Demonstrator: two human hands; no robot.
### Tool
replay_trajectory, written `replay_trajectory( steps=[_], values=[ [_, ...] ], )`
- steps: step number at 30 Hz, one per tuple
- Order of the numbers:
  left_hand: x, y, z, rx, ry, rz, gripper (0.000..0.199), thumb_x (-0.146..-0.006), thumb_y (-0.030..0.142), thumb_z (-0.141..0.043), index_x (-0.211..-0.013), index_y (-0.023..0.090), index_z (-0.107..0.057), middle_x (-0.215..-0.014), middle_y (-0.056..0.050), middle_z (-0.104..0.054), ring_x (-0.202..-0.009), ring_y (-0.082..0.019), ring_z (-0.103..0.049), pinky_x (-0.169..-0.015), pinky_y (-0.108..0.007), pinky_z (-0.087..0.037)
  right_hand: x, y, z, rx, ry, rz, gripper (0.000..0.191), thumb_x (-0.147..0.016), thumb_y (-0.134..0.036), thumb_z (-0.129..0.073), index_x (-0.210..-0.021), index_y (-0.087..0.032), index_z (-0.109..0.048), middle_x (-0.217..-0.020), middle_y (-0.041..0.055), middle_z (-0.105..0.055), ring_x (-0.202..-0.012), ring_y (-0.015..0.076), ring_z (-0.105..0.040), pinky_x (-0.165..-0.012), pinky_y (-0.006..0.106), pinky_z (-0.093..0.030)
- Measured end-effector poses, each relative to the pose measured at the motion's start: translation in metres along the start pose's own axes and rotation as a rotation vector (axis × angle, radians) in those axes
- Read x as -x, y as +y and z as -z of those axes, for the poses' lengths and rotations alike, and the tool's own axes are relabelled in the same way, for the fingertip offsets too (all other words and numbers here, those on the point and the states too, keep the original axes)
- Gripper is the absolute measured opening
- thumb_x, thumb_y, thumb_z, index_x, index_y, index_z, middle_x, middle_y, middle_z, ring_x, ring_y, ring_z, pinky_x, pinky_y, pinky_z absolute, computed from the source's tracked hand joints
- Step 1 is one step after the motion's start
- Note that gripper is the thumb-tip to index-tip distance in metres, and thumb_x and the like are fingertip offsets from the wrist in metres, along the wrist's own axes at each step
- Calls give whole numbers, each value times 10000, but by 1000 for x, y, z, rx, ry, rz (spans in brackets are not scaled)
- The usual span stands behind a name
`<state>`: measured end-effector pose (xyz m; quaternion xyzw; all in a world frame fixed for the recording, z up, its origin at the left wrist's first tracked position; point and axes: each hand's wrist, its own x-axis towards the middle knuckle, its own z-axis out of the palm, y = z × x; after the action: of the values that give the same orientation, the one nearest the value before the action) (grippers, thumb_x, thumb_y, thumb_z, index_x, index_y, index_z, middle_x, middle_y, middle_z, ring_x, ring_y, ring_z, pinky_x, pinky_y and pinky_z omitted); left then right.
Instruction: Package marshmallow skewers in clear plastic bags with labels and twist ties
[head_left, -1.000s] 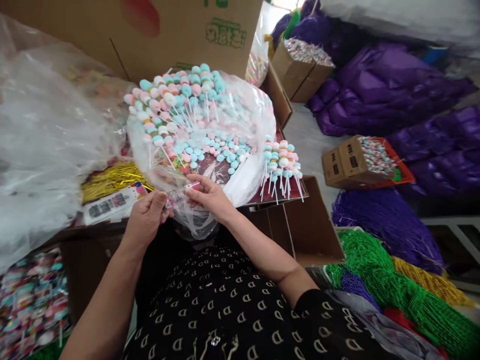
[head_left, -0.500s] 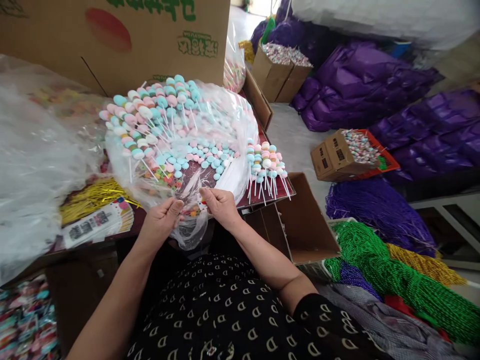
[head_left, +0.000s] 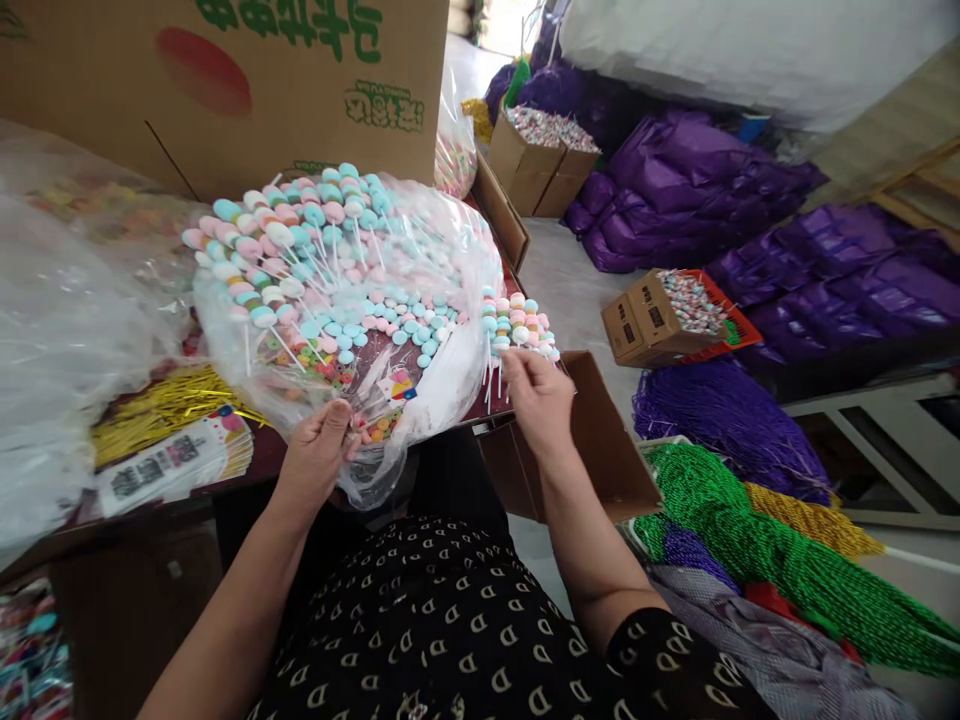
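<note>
Landmark: the open plastic bag (head_left: pixel 457 230) on the desk (head_left: pixel 266 450). At its near edge the left hand (head_left: pixel 319 448) has its grip clamped on a small clear packet (head_left: pixel 397 387), printed end pointing out over the bag; pinched at one end, presumably, to leave the rest uncovered. The right hand (head_left: pixel 538 395) is just right of the bag, at the sticks of a bunch of candy skewers (head_left: pixel 519 325). Thumb and fingertips close together there; whether that grip is clamped on a stick, cannot tell. Bunch lies sticks toward the person, likely for easy picking. A larger skewer pile (head_left: pixel 281 236) lies at the bag's far left, loose candies (head_left: pixel 409 326) in its middle. Bundled yellow ties (head_left: pixel 172 405) and fanned printed cards (head_left: pixel 176 460) sit left of the bag, probably to be near the left hand. Hard to make out: the packet's outline and any contents, since its film merges with the bag's folds. Right fingertips partly masked by the hand itself. Some gummy rings (head_left: pixel 330 362) at the bag's near left show dimly under film; whether the larger skewer pile lies on or inside the bag, unclear.
</note>
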<state>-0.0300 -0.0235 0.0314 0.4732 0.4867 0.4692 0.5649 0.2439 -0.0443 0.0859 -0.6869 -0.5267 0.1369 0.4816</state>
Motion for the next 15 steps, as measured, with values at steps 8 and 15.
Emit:
replay_trajectory(
  steps=[8,15],
  values=[
    [0,0,-6,249,-59,-7,613,-769,814,-749,-692,231,-577,-443,94,-374,-413,-99,-381,-591,-330,-503,-30,42,10,679,-199,-229,417,-954,-415,-632,-1288,-194,-749,-882,99,-799,-859,285,-713,-755,335,-453],
    [2,-5,3,311,-122,-15,642,-747,811,-772,-644,212,-566,-423,105,-356,-404,-82,-392,-640,-329,-525,-27,56,4,475,-69,-263,361,-1013,-336,-466,-934,-175,-779,-622,49,-666,-640,207,-617,-684,316,-449]
  ],
)
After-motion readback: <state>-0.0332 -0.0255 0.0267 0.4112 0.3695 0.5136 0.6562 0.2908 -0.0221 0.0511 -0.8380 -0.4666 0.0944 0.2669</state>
